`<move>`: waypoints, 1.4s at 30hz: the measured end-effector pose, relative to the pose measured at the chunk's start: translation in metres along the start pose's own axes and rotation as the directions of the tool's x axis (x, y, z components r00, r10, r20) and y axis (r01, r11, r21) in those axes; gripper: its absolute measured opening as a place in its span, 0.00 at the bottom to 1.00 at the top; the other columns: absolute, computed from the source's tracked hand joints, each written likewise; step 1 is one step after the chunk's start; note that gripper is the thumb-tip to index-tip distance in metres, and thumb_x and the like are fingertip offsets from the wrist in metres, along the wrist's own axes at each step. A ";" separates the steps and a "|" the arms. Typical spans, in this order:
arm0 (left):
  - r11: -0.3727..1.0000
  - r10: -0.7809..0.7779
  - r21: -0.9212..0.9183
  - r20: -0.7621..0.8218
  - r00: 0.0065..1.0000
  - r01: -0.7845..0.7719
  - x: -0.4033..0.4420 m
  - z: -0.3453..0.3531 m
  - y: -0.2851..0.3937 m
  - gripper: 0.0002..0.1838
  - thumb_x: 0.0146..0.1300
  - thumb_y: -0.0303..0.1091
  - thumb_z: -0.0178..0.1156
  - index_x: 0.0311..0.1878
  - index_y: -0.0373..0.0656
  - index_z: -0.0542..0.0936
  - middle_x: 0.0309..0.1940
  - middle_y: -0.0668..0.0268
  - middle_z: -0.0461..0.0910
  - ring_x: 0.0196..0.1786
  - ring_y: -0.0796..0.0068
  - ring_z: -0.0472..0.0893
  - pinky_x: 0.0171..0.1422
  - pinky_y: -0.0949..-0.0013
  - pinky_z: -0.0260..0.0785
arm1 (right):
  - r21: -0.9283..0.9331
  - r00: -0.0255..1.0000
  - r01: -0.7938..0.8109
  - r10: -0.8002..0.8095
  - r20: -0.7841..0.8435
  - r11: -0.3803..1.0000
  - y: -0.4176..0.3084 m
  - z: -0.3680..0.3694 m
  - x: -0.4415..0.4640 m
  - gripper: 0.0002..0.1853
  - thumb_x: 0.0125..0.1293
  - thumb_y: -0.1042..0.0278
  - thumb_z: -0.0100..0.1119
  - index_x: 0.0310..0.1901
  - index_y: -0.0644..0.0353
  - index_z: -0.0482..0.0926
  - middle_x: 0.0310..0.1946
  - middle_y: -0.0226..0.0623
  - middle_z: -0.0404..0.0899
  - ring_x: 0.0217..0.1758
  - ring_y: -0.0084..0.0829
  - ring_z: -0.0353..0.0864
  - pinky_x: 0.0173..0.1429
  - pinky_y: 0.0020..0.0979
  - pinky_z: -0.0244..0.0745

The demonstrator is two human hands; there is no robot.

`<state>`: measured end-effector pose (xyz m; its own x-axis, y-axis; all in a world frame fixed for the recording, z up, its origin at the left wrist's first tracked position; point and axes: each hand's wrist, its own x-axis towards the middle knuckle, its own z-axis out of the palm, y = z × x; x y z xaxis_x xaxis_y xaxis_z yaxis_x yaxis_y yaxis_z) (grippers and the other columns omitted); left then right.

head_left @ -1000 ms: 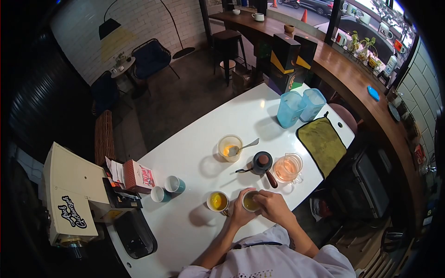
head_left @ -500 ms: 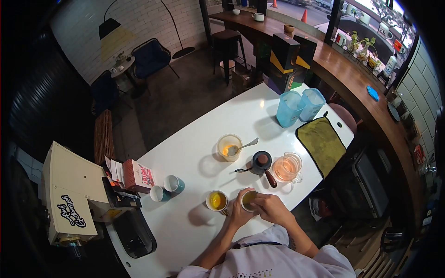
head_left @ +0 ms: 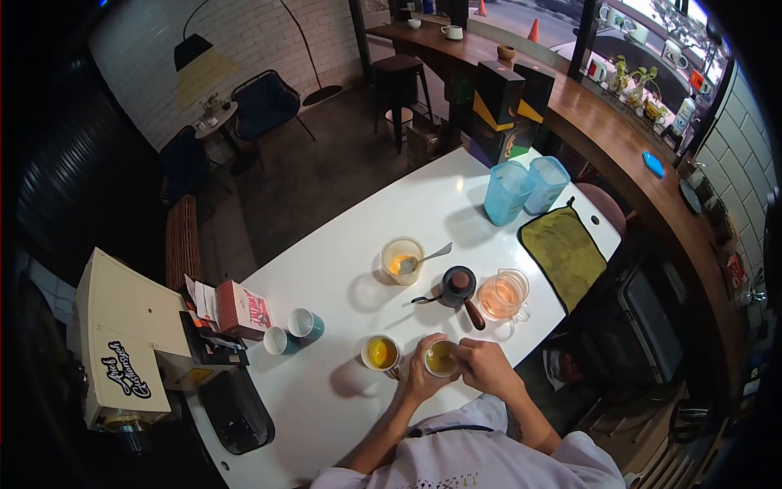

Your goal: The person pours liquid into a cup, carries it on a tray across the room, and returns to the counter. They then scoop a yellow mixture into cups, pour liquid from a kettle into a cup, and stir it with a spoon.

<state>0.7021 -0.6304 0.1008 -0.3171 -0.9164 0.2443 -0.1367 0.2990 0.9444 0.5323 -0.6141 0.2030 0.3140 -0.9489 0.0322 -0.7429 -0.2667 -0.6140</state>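
A cup (head_left: 441, 359) with yellowish liquid in it is upright near the table's front edge. My left hand (head_left: 418, 379) is wrapped round its left side. At the cup's right side my right hand (head_left: 486, 367) is closed, its fingers against the rim or handle; which of these they grip is partly hidden. Just left of my hands stands a second cup (head_left: 380, 353), holding a brighter yellow drink. Beyond them are a clear tub (head_left: 393, 248) with a spoon (head_left: 436, 254) in it, a dark kettle (head_left: 458, 284) with a wooden handle, and a glass jug (head_left: 503, 295) of pinkish liquid.
Two teal cups (head_left: 305, 323) stand at the left by a red-and-white box (head_left: 242, 308) and a cream machine (head_left: 122, 350). Blue containers (head_left: 507, 194) and a green cloth (head_left: 564, 257) lie toward the far right of the white table (head_left: 326, 244).
My right hand has shifted to the right, from over the cup's rim to its side. More of the liquid inside now shows. My left hand stays round the cup.
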 end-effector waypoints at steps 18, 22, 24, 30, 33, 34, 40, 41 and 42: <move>0.976 0.203 0.087 -0.021 0.979 -0.201 0.007 0.000 0.000 0.45 0.37 0.30 0.83 0.62 0.42 0.71 0.56 0.56 0.79 0.59 0.51 0.79 0.66 0.53 0.72 | -0.024 0.996 -0.028 0.026 -0.089 0.999 0.000 0.005 -0.004 0.14 0.49 0.74 0.66 0.40 0.62 0.81 0.33 0.40 0.79 0.36 0.46 0.83 0.41 0.42 0.80; 0.978 0.193 0.089 -0.035 0.981 -0.190 0.005 0.001 0.000 0.45 0.36 0.30 0.83 0.62 0.42 0.71 0.56 0.56 0.79 0.59 0.51 0.79 0.66 0.53 0.71 | 0.018 0.999 0.026 -0.025 -0.040 1.000 0.005 0.012 -0.006 0.13 0.49 0.74 0.65 0.39 0.62 0.82 0.34 0.40 0.80 0.37 0.46 0.83 0.42 0.43 0.80; 0.984 0.164 0.069 -0.040 0.986 -0.161 0.004 0.002 -0.002 0.45 0.36 0.30 0.83 0.62 0.42 0.71 0.56 0.56 0.79 0.59 0.51 0.79 0.67 0.53 0.71 | 0.070 0.996 0.083 -0.080 -0.049 0.994 0.005 0.015 -0.005 0.13 0.49 0.75 0.66 0.40 0.63 0.82 0.36 0.41 0.81 0.38 0.46 0.84 0.43 0.44 0.80; 0.981 0.176 0.095 -0.040 0.984 -0.171 0.005 0.001 -0.003 0.45 0.36 0.30 0.83 0.62 0.42 0.71 0.56 0.55 0.79 0.58 0.51 0.80 0.67 0.53 0.72 | 0.048 0.988 0.041 -0.033 -0.153 0.998 -0.002 0.014 -0.001 0.16 0.48 0.76 0.66 0.42 0.62 0.82 0.34 0.40 0.79 0.36 0.46 0.84 0.40 0.42 0.80; 0.985 0.151 0.088 -0.042 0.988 -0.146 0.005 0.001 -0.003 0.45 0.37 0.29 0.83 0.62 0.42 0.72 0.55 0.55 0.79 0.58 0.51 0.80 0.67 0.53 0.71 | 0.007 0.983 0.029 -0.027 -0.181 1.000 -0.001 0.009 -0.002 0.16 0.48 0.76 0.65 0.42 0.62 0.82 0.33 0.39 0.77 0.36 0.45 0.83 0.39 0.41 0.80; 0.985 0.150 0.087 -0.042 0.988 -0.146 0.005 0.001 -0.002 0.45 0.37 0.29 0.83 0.62 0.42 0.72 0.55 0.55 0.79 0.58 0.51 0.80 0.67 0.53 0.71 | 0.007 0.983 0.028 -0.027 -0.181 1.000 -0.002 0.006 -0.003 0.16 0.48 0.76 0.65 0.42 0.62 0.82 0.33 0.39 0.77 0.36 0.45 0.83 0.39 0.41 0.80; 0.988 0.142 0.066 -0.050 0.989 -0.138 0.004 0.003 -0.005 0.45 0.37 0.30 0.83 0.62 0.42 0.72 0.56 0.56 0.79 0.58 0.51 0.80 0.67 0.52 0.71 | 0.009 0.998 0.039 -0.039 -0.047 0.999 0.004 0.008 -0.007 0.15 0.49 0.78 0.62 0.41 0.62 0.82 0.35 0.41 0.80 0.37 0.46 0.84 0.42 0.43 0.80; 0.985 0.161 0.071 -0.055 0.985 -0.157 0.005 0.004 -0.006 0.45 0.37 0.31 0.83 0.62 0.42 0.72 0.56 0.55 0.79 0.59 0.51 0.79 0.67 0.52 0.71 | 0.049 0.996 0.077 -0.075 -0.041 0.996 0.005 0.011 -0.006 0.15 0.49 0.78 0.62 0.41 0.62 0.82 0.36 0.42 0.80 0.38 0.46 0.84 0.42 0.44 0.80; 0.981 0.181 0.076 -0.059 0.982 -0.176 0.004 0.003 -0.006 0.45 0.37 0.31 0.83 0.63 0.42 0.71 0.56 0.55 0.79 0.59 0.50 0.79 0.67 0.52 0.71 | 0.089 0.993 0.113 -0.110 -0.037 0.990 0.006 0.013 -0.006 0.14 0.49 0.78 0.62 0.41 0.62 0.82 0.37 0.42 0.81 0.38 0.46 0.84 0.43 0.44 0.80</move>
<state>0.6983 -0.6354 0.0952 -0.2807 -0.8612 0.4238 -0.1494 0.4754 0.8670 0.5340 -0.6076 0.1887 0.3719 -0.9193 0.1291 -0.6467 -0.3564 -0.6743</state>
